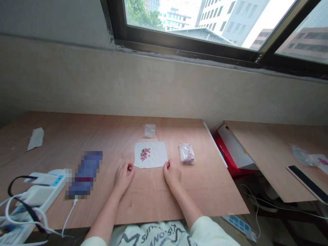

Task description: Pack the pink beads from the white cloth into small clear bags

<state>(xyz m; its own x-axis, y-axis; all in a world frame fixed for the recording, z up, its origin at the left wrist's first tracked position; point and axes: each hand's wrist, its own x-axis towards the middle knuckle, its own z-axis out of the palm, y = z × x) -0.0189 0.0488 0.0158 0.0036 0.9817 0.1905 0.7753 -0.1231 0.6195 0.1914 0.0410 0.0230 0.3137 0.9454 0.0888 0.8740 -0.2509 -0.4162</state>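
Note:
A white sheet (pixel 157 156) lies flat on the wooden table, a cluster of small pink and dark beads (pixel 145 154) gathered on its left half. Beside the sheet's lower left corner is my left hand (pixel 124 179), fingers curled in and closed; whatever they may pinch is too small to make out. My right hand (pixel 172 175) rests at the lower right corner, also closed, its fingertips against or very near the sheet's edge. A clear plastic bag of pinkish pieces (pixel 187 153) sits to the right. Behind the sheet lies a small clear bag (pixel 149 131).
A blurred-out phone-like device (pixel 85 174) with a white cable lies left. Power strips (pixel 43 191) with tangled cords fill the table's (pixel 143 201) near left. A torn paper piece (pixel 36 138) is farther back. Across a gap on the right stands another table (pixel 274 153).

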